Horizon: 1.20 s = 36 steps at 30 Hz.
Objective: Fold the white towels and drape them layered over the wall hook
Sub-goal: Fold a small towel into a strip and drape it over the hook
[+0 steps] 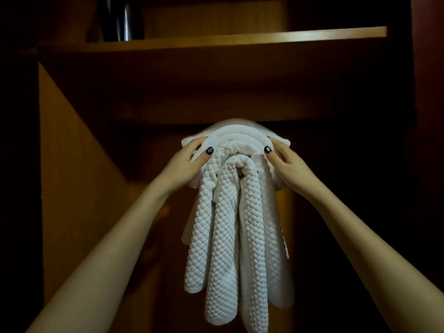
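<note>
Evidently well into the draping step: looks like the settling of the outermost layer over a stack of white waffle-textured cloth towels (230, 224), hung in nested arcs at centre frame and trailing down toward 6 o'clock. Hides the wall hook completely, so cannot say how squarely the bundle sits on it. Hangs just below a brown wooden shelf board (216, 39) at 12 o'clock, with a dark glossy object (122, 20) up at 11 o'clock. Grasps the top fold at 9 o'clock of the stack with the left hand (189, 164): fingers curled over the edge, thumb pressed on the front. Mirrors that at 3 o'clock with the right hand (286, 164), likewise clamped on the outer towel. Calls next, probably, for smoothing both sides evenly downward, then letting go gently to avoid dragging the layers off.
</note>
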{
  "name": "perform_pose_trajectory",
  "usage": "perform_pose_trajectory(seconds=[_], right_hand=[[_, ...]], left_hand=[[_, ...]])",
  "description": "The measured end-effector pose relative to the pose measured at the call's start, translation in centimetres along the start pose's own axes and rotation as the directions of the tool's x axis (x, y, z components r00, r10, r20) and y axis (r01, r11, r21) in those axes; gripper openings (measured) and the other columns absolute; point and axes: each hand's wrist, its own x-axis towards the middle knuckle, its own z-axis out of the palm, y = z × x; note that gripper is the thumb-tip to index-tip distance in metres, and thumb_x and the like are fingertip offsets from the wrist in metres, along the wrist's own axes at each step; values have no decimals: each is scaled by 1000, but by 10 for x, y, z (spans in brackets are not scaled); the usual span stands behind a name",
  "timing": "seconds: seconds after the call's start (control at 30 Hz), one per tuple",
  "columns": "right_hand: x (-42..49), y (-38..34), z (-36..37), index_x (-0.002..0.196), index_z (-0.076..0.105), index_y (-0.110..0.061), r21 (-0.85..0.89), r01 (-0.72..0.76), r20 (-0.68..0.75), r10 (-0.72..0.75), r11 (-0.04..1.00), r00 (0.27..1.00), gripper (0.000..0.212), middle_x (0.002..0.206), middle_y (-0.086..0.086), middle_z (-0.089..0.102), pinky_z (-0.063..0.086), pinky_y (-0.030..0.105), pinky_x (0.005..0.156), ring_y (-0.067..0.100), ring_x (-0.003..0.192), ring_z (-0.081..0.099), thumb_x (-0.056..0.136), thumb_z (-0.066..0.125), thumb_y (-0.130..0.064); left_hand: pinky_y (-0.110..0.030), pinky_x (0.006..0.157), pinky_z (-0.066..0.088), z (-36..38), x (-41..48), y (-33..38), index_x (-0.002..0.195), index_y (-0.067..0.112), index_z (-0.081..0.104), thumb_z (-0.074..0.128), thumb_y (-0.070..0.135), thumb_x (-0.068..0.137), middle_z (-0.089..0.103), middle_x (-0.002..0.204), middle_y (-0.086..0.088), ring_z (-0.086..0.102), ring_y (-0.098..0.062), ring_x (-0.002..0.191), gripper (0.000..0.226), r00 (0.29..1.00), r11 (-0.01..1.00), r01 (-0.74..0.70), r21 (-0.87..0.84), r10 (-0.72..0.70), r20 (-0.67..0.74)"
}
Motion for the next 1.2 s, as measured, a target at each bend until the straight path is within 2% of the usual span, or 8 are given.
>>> perform_pose_trajectory(seconds=[0.2, 0.27, 0.4, 0.53, 0.63, 0.77, 1.03, 1.2], right_hand=[[-4, -3, -2, 145, 43, -31, 13, -8, 45, 7, 1000, 999, 46, 140, -12, 53, 43, 37, 108, 5, 127, 50, 101, 47, -43], [-5, -9, -2, 144, 45, -30, -6, -12, 33, 12, 1000, 999, 45, 138, -13, 55, 42, 36, 109, 3, 126, 51, 101, 47, -44], [-24, -21, 5, 150, 36, -21, -72, -45, -99, 38, 996, 994, 54, 153, -4, 41, 33, 26, 109, 9, 138, 39, 101, 49, -37], [-62, -32, 4, 149, 36, -9, -309, 28, -205, -95, 951, 974, 55, 153, 7, 39, 26, 31, 115, 20, 141, 33, 98, 53, -22], [-102, -34, -11, 151, 31, -12, -398, -61, -222, -32, 915, 975, 57, 160, 8, 24, 9, 37, 122, 24, 151, 10, 100, 52, -24], [-171, -35, -64, 150, 34, -18, -469, -169, -293, 27, 867, 956, 53, 161, 6, 21, 8, 40, 122, 24, 151, 5, 100, 52, -24], [-343, -53, -204, 153, 29, -25, -681, -505, -378, 336, 530, 862, 55, 163, 4, 16, 9, 47, 123, 26, 151, 2, 101, 48, -31], [-489, -89, -284, 153, 28, -21, -663, -704, -542, 485, 255, 686, 58, 163, 9, 13, 12, 46, 122, 27, 151, 7, 101, 49, -34]], left_hand=[[-32, 107, 32, 5, -8, -2, 146, 23, 37, 33, 45, 102, 43, 148, 0, 40, -17, 136, 50, 998, 999, 52, 10, -52, 43], [-40, 114, 29, 3, -9, 6, 150, 18, 31, 34, 50, 100, 38, 153, -4, 35, -21, 141, 60, 997, 991, 13, 134, -22, 72], [-56, 119, 6, 21, -20, 33, 152, 17, 27, 44, 41, 100, 28, 158, -3, 22, -22, 147, 59, 989, 893, -72, 445, 123, -85], [-51, 121, 6, 53, -41, 64, 147, 14, 39, 48, 28, 99, 38, 154, -2, 21, -17, 147, 50, 947, 887, -243, 393, 304, -100], [-50, 120, 13, 85, -62, 83, 143, 11, 44, 48, 26, 99, 42, 151, -5, 25, -20, 146, 47, 941, 909, -283, 304, 325, -96], [-52, 116, 24, 135, -89, 110, 140, 8, 47, 49, 21, 97, 44, 148, -9, 32, -23, 143, 45, 930, 919, -347, 185, 363, -56], [-47, 120, 17, 260, -187, 216, 144, 12, 42, 49, 27, 99, 35, 155, -2, 22, -17, 147, 48, 866, 896, -441, -53, 441, 235], [-44, 120, 10, 337, -271, 319, 148, 19, 37, 47, 30, 100, 25, 159, 2, 10, -15, 149, 50, 768, 866, -440, -238, 500, 400]])
